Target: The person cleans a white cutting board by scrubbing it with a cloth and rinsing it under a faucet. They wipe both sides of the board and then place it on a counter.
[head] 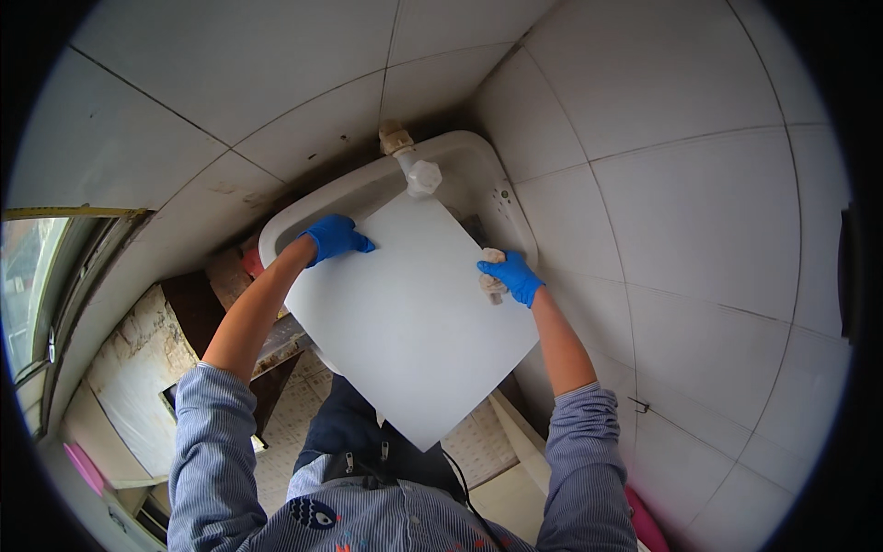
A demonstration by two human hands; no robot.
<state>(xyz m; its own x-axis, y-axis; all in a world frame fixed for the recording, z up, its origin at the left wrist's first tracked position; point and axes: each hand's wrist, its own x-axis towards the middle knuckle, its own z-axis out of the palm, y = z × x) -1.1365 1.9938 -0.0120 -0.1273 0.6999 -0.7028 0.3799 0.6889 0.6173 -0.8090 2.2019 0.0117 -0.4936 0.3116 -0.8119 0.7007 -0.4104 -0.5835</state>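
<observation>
A square white panel [414, 310] is held tilted over a white wall-corner sink [476, 162], one corner close to the tap and the opposite corner towards my body. My left hand [336, 240], in a blue glove, grips the panel's upper left edge with the thumb on its face. At the right edge, my gloved right hand [514, 274] clutches a crumpled beige cloth [493, 288] against the panel. A white plastic tap [422, 178] stands just above the panel's top corner. The panel hides most of the basin.
White tiled walls [697, 207] meet behind the sink and run close along the right. To the left are a window [34, 283] and a worn, peeling board [141, 372]. A small hook [641, 406] juts from the right wall. Patterned floor tiles [293, 407] show below.
</observation>
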